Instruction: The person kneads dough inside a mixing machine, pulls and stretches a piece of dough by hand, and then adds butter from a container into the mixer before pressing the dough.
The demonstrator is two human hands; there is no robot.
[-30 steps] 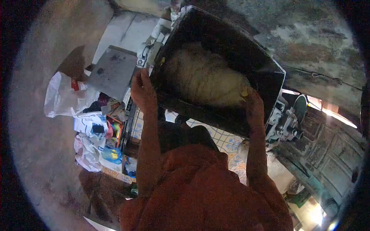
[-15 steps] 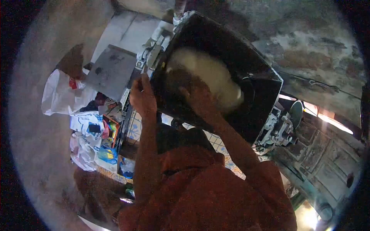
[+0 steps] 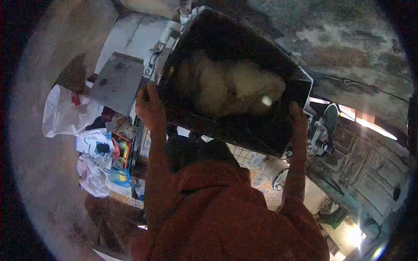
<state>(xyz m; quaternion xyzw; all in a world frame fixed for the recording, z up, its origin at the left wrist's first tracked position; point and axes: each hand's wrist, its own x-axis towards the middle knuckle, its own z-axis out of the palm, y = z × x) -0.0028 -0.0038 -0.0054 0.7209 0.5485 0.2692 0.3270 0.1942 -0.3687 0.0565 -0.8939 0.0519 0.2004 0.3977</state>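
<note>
A deep trough (image 3: 244, 135) with dark inner walls stands before me, tilted in the view. Inside lies a pale, dough-like mass (image 3: 252, 82), blurred and partly in shadow, with a bright spot near its right end. At the trough's left end, my left hand (image 3: 151, 108) is closed on the rim, just below the whitish metal fittings (image 3: 150, 69). My right hand (image 3: 298, 124) grips the front right rim, its fingers bent over the edge and partly lost in the dark. Neither hand touches the mass.
A flat grey board (image 3: 118, 80) lies left of the trough, above white plastic bags (image 3: 72, 113) and colourful packets. Metal machinery with a round disc (image 3: 331, 118) stands at the right end. A stained wall rises behind; a pale cylinder (image 3: 278, 176) stands on the patterned tile floor.
My right hand has left the pale mass and moved right to the trough's rim. My left hand stays at the left end. The whole view has shifted slightly.
</note>
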